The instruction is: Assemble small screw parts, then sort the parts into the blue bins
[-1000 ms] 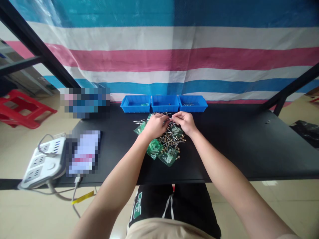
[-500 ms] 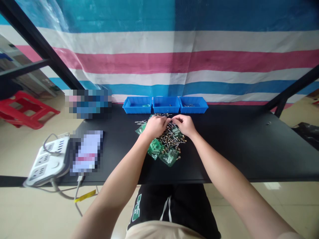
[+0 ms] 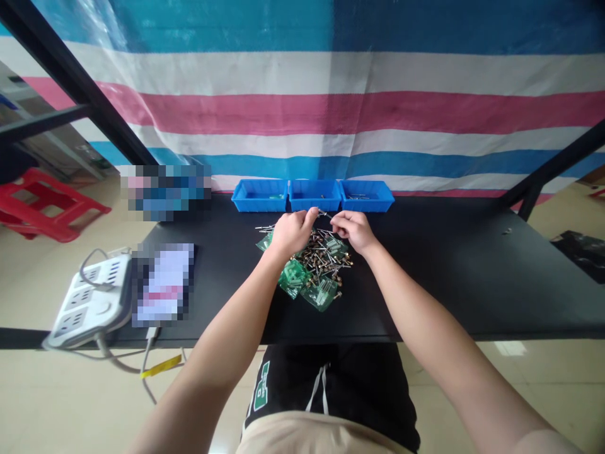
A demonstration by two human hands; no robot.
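My right hand [image 3: 353, 228] is closed in a pinch on a thin metal blind rivet [image 3: 324, 214], which slants toward my left thumb over the back of the pile. My left hand [image 3: 293, 232] is curled with its thumb raised near the rivet's other end; its fingertips are turned away, so what they grip is hidden. Below both hands lies a heap of rivets and small brass-coloured pieces [image 3: 321, 255]. Mixed in are green plastic bags, among them a bright green bag [image 3: 293, 277] and a clear-green bag [image 3: 321, 293] with pale tubes inside.
Behind the pile stand a left blue bin [image 3: 259, 205], a middle blue bin [image 3: 314, 205] and a right blue bin [image 3: 367, 205], each with a few small parts. A white power strip [image 3: 89, 302] and a blurred phone-like object [image 3: 165, 284] lie left on the black table [image 3: 449, 271].
Both hands have risen slightly from the pile and moved a little apart at the fingertips. A rivet now shows between them. The view has tilted slightly.
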